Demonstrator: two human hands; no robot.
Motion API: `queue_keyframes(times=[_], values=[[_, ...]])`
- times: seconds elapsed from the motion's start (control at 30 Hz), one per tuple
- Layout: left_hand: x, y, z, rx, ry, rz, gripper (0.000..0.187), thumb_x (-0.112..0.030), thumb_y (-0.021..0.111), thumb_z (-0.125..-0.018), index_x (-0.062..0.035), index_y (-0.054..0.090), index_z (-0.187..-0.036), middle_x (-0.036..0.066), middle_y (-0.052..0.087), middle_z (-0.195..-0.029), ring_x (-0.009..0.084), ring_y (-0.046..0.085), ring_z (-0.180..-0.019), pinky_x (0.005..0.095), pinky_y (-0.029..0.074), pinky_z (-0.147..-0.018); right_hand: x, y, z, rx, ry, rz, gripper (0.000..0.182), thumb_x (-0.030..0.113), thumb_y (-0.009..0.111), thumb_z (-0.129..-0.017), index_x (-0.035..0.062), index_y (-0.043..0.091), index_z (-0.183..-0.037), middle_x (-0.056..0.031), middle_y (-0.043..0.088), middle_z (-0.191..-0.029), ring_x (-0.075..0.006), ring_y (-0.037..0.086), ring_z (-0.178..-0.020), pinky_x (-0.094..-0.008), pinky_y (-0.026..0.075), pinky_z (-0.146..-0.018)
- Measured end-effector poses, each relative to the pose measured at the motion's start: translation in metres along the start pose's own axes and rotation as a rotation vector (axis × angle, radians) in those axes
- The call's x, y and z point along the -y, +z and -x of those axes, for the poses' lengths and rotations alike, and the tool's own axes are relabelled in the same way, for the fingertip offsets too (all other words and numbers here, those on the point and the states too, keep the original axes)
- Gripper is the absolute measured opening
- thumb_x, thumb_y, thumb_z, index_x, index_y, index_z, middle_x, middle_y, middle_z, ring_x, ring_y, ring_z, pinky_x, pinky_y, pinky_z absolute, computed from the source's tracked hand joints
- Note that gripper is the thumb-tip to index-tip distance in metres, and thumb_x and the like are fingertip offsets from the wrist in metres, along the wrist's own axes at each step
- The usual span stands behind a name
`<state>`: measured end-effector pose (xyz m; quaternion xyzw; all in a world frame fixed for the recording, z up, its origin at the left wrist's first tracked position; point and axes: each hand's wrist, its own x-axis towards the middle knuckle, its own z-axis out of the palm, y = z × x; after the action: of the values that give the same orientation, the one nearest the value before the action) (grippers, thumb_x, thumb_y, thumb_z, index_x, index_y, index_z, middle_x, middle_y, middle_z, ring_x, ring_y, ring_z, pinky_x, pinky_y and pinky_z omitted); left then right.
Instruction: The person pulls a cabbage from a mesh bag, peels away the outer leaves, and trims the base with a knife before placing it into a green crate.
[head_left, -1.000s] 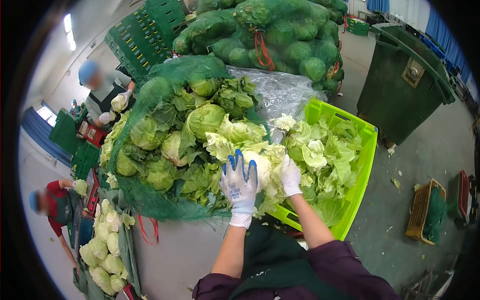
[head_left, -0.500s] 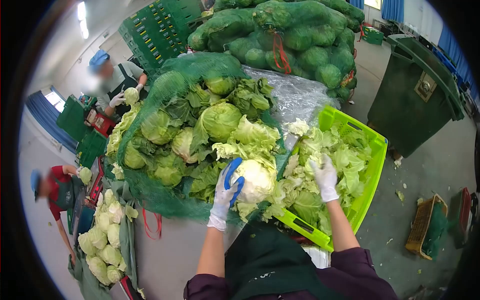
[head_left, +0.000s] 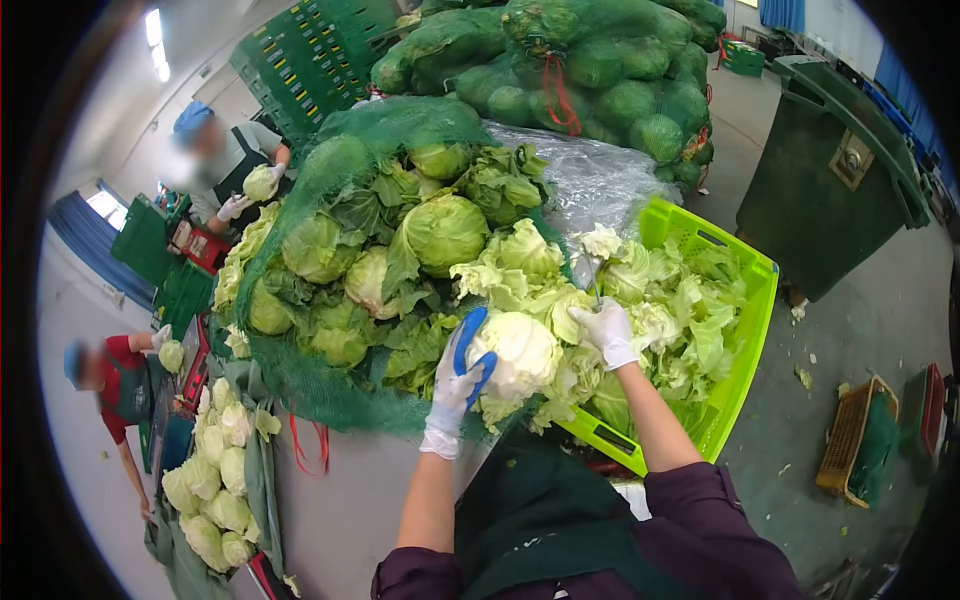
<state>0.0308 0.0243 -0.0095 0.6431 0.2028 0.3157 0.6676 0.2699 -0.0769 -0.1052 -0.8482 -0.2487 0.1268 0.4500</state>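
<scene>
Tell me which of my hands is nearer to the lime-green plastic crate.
Right. Your right hand is at the left side of the lime-green plastic crate; your left hand is farther left, against the pale trimmed cabbage.

Grey floor stretches right of the right hand. Far left of the left hand are lit ceiling lamps, a pale wall, a bright window and a blue curtain.
</scene>
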Motion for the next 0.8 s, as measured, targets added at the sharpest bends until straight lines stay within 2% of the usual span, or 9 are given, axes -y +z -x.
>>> queue_keyframes(times=[0.03, 0.13, 0.23, 0.3, 0.4, 0.6, 0.67, 0.7, 0.8], values=[[0.004, 0.005, -0.004, -0.034, 0.033, 0.070, 0.061, -0.012, 0.070, -0.077, 0.0017, 0.048, -0.131, 0.013, 0.044, -0.138, 0.0209, 0.040, -0.128, 0.0313, 0.031, -0.107, 0.005, -0.005, 0.006, -0.109, -0.101, 0.120, 0.067, 0.053, 0.063, -0.081, 0.0030, 0.052, -0.124, -0.0191, 0.063, -0.067, -0.0367, 0.063, -0.065, -0.0434, 0.049, -0.063], [0.007, 0.019, -0.009, -0.066, 0.135, -0.275, 0.060, -0.018, 0.066, -0.082, 0.0012, 0.044, -0.135, 0.010, 0.045, -0.137, 0.0194, 0.042, -0.126, 0.0289, 0.033, -0.105, 0.046, -0.044, 0.043, -0.121, -0.194, 0.060, 0.064, 0.046, 0.048, -0.093, 0.0062, 0.032, -0.142, -0.0192, 0.061, -0.064, -0.0374, 0.061, -0.061, -0.0448, 0.048, -0.059], [0.007, 0.030, -0.015, -0.107, 0.228, -0.448, 0.054, -0.027, 0.063, -0.085, 0.0015, 0.050, -0.129, 0.013, 0.052, -0.128, 0.0229, 0.050, -0.117, 0.0324, 0.039, -0.100, 0.065, -0.057, 0.086, 0.137, -0.348, 0.224, 0.055, 0.037, 0.039, -0.098, 0.0187, 0.023, -0.148, -0.0216, 0.065, -0.087, -0.0393, 0.062, -0.069, -0.0463, 0.049, -0.064], [0.002, 0.040, -0.019, -0.227, 0.386, -0.703, 0.047, -0.030, 0.066, -0.081, -0.0036, 0.059, -0.119, 0.018, 0.062, -0.111, 0.0363, 0.057, -0.101, 0.0418, 0.043, -0.090, 0.065, -0.049, 0.094, 0.186, -0.377, 0.260, 0.055, 0.037, 0.039, -0.098, 0.0189, 0.024, -0.147, -0.0211, 0.065, -0.086, -0.0394, 0.061, -0.067, -0.0467, 0.049, -0.063], [0.000, 0.042, -0.020, -0.233, 0.396, -0.798, 0.043, -0.028, 0.065, -0.082, -0.0040, 0.061, -0.117, 0.018, 0.062, -0.111, 0.0363, 0.058, -0.100, 0.0423, 0.044, -0.089, 0.065, -0.042, 0.092, 0.269, -0.401, 0.318, 0.055, 0.036, 0.040, -0.097, 0.0176, 0.024, -0.147, -0.0210, 0.065, -0.081, -0.0374, 0.062, -0.064, -0.0461, 0.049, -0.060], [0.009, 0.047, -0.026, -0.304, 0.380, -0.874, 0.037, -0.025, 0.060, -0.087, 0.0000, 0.060, -0.115, 0.020, 0.061, -0.113, 0.0351, 0.057, -0.103, 0.0403, 0.043, -0.093, 0.065, -0.038, 0.066, 0.180, -0.518, 0.362, 0.045, 0.034, 0.042, -0.097, 0.0120, 0.042, -0.135, -0.0207, 0.061, -0.065, -0.0336, 0.062, -0.058, -0.0448, 0.049, -0.054], [0.009, 0.050, -0.024, -0.323, 0.351, -0.760, 0.041, -0.023, 0.068, -0.079, 0.0008, 0.062, -0.111, 0.021, 0.061, -0.108, 0.0361, 0.057, -0.102, 0.0428, 0.043, -0.090, 0.045, -0.017, 0.046, -0.010, -0.667, 0.567, 0.040, 0.037, 0.038, -0.098, 0.0068, 0.057, -0.115, -0.0178, 0.062, -0.066, -0.0356, 0.061, -0.057, -0.0446, 0.048, -0.050], [0.017, 0.049, -0.015, -0.315, 0.464, -0.863, 0.042, -0.024, 0.069, -0.078, -0.0004, 0.062, -0.112, 0.021, 0.060, -0.110, 0.0360, 0.056, -0.104, 0.0439, 0.042, -0.091, 0.051, -0.019, 0.026, 0.073, -0.360, 0.331, 0.043, 0.040, 0.034, -0.099, 0.0066, 0.062, -0.101, -0.0194, 0.064, -0.073, -0.0370, 0.062, -0.063, -0.0465, 0.049, -0.053], [0.006, 0.055, -0.005, -0.231, 0.501, -0.968, 0.045, -0.025, 0.067, -0.078, -0.0053, 0.060, -0.118, 0.019, 0.058, -0.115, 0.0372, 0.053, -0.107, 0.0458, 0.039, -0.095, 0.044, -0.007, 0.007, 0.087, -0.444, 0.213, 0.048, 0.042, 0.032, -0.099, 0.0070, 0.063, -0.095, -0.0206, 0.065, -0.077, -0.0390, 0.062, -0.067, -0.0482, 0.049, -0.058]])
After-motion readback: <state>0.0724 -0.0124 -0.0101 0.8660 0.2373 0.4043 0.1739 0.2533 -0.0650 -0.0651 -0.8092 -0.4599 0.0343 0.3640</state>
